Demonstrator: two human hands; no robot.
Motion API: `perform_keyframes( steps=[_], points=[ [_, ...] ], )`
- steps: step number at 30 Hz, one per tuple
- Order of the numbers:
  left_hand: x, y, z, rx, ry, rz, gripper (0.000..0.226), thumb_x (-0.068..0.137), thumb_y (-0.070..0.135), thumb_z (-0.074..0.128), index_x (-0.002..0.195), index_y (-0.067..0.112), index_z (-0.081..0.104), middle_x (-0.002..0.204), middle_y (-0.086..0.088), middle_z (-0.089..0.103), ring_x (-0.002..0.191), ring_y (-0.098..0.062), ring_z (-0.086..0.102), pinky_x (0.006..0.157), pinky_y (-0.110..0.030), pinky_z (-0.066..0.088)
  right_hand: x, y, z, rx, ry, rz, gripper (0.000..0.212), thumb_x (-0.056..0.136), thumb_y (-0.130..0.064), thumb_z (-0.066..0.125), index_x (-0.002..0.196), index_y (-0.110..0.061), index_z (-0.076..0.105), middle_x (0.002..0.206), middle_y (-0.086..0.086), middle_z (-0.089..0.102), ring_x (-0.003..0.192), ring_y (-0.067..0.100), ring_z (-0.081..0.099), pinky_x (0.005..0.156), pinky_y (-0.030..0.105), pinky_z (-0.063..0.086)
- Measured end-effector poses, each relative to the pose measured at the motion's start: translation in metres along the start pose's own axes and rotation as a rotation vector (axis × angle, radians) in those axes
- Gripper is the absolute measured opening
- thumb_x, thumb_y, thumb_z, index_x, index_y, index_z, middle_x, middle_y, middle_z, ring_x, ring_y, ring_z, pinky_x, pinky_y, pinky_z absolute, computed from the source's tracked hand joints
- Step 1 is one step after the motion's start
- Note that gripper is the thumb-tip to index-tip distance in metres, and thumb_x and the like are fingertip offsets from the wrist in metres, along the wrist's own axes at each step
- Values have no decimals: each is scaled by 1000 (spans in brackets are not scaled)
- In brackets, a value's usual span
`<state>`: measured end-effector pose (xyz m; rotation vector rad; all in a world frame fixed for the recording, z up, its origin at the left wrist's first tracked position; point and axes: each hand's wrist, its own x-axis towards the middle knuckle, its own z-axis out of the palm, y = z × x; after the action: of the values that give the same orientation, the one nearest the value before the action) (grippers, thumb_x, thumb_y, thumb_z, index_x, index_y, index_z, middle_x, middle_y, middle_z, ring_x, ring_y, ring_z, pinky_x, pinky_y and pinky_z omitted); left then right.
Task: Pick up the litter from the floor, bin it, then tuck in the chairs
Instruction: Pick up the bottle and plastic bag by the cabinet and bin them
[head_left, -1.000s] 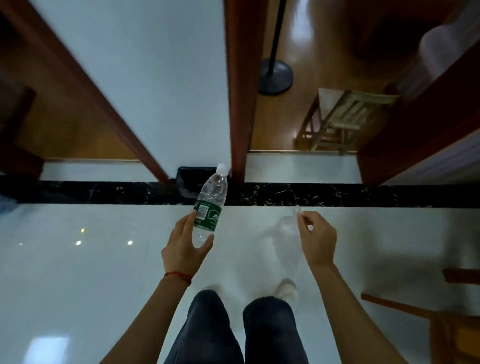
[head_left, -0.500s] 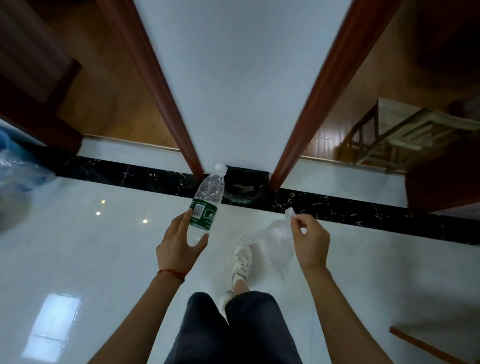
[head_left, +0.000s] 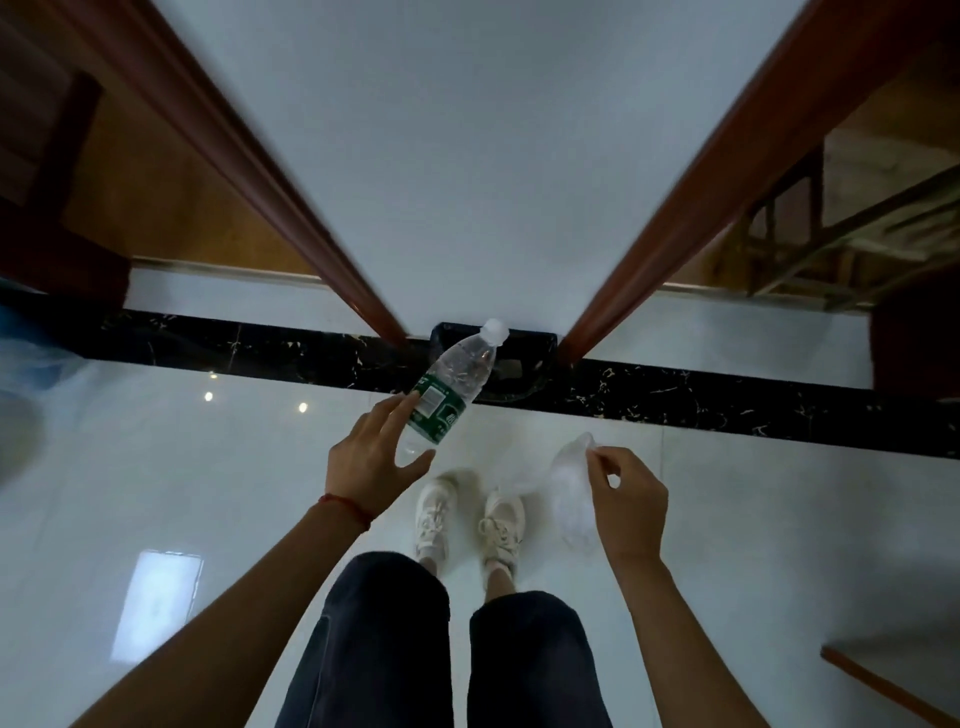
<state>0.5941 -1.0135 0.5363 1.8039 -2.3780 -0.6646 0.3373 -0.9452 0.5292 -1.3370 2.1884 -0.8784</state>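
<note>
White tiled floor (head_left: 156, 493), black bin (head_left: 524, 358) ahead, left grip (head_left: 371, 462) loosening off bottle (head_left: 457, 384), right grip (head_left: 628, 499) pinching plastic bag (head_left: 569, 488).

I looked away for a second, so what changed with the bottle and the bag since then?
The left hand has opened and the bottle tips cap-first toward the black bin, apparently just released. The right hand still pinches the clear plastic bag.

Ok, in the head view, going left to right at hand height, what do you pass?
Left hand with spread fingers → plastic bottle, tilted toward the black bin → two white shoes on the floor → crumpled clear plastic bag → right hand pinching it.
</note>
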Motion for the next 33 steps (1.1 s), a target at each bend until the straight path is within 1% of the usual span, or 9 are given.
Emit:
perform_keyframes(
  steps=[5, 10, 15, 19, 23, 26, 28, 30, 33],
  points=[
    [66, -26, 36, 30, -116, 146, 71, 64, 21, 83, 126, 3, 53, 120, -20, 60, 96, -38, 63, 63, -47, 58, 15, 20, 37, -20, 31, 28, 1, 80, -2, 66, 79, -2, 66, 72, 11, 69, 66, 26, 64, 63, 37, 54],
    [128, -56, 87, 132, -221, 305, 69, 73, 23, 77, 132, 5, 46, 129, -20, 54, 103, -39, 57, 73, -48, 55, 27, 36, 79, -55, 57, 37, 2, 77, 1, 68, 79, 2, 67, 71, 13, 70, 64, 27, 64, 59, 41, 56],
    [172, -86, 136, 255, -356, 401, 68, 84, 30, 64, 141, 13, 31, 143, -13, 39, 120, -32, 44, 92, -45, 43, 31, 48, 111, -82, 39, 31, 4, 76, 0, 70, 77, 1, 66, 67, 12, 68, 59, 28, 64, 55, 43, 55],
    [199, -105, 162, 296, -414, 477, 68, 83, 25, 64, 141, 13, 32, 143, -14, 40, 119, -34, 44, 95, -47, 40, 33, 57, 130, -89, 39, 43, 5, 75, 0, 71, 77, 1, 66, 69, 11, 69, 60, 26, 64, 56, 43, 56],
    [220, -111, 178, 302, -410, 482, 66, 83, 26, 64, 140, 12, 33, 143, -15, 39, 121, -35, 42, 97, -48, 38, 34, 61, 143, -98, 29, 50, 6, 74, 0, 72, 77, 1, 67, 68, 12, 70, 61, 27, 65, 57, 42, 57],
    [232, -116, 187, 324, -390, 431, 76, 81, 36, 66, 143, 17, 27, 150, -10, 29, 133, -30, 30, 108, -49, 22, 38, 63, 153, -92, 17, 39, 6, 75, 1, 71, 78, 1, 67, 69, 11, 70, 61, 27, 65, 57, 43, 57],
    [231, -116, 184, 281, -359, 358, 80, 78, 40, 68, 143, 18, 27, 151, -8, 27, 137, -28, 23, 110, -52, 14, 42, 64, 156, -99, 13, 23, 5, 75, 1, 71, 79, 2, 67, 71, 13, 71, 62, 27, 66, 58, 43, 57],
    [221, -113, 175, 213, -290, 301, 73, 81, 39, 66, 141, 14, 32, 148, -11, 33, 137, -29, 24, 111, -53, 14, 45, 64, 158, -105, 13, 7, 5, 76, 2, 70, 79, 3, 67, 72, 14, 71, 63, 28, 66, 58, 44, 56],
    [194, -108, 162, 143, -156, 263, 62, 83, 33, 65, 134, 7, 43, 139, -18, 45, 131, -35, 35, 109, -54, 21, 53, 61, 162, -97, 15, 7, 4, 77, 1, 69, 79, 4, 67, 72, 15, 71, 63, 30, 66, 57, 46, 56]
  ],
)
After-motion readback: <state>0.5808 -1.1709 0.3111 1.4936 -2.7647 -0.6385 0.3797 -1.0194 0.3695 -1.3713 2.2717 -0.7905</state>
